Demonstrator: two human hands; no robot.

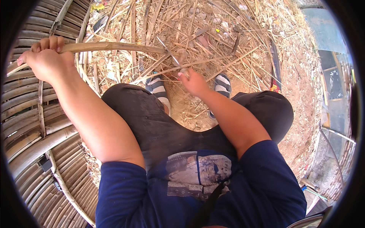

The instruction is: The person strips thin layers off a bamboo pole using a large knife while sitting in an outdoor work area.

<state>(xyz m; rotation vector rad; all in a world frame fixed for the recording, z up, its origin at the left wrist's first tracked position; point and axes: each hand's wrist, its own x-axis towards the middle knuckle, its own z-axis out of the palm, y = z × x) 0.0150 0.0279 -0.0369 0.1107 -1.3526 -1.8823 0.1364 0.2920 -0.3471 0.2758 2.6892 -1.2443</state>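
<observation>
My left hand (49, 60) is wrapped around a long, slightly curved bamboo strip (110, 46) at the upper left. The strip stretches rightward across the view, and its narrower end lies in front of my right hand. My right hand (194, 83) is closed on the handle of a knife (174, 58), most of which the fingers hide. Its thin, bright blade points up and to the left. The blade crosses the strip near that narrow end; whether it has cut in, I cannot tell.
Cut strips and shavings (186, 22) litter the ground around my striped shoes (156, 86). A hammer (236, 41) lies among them. Bamboo slats (26, 91) form a wall at my left. A blue-grey panel (325, 28) stands at the far right.
</observation>
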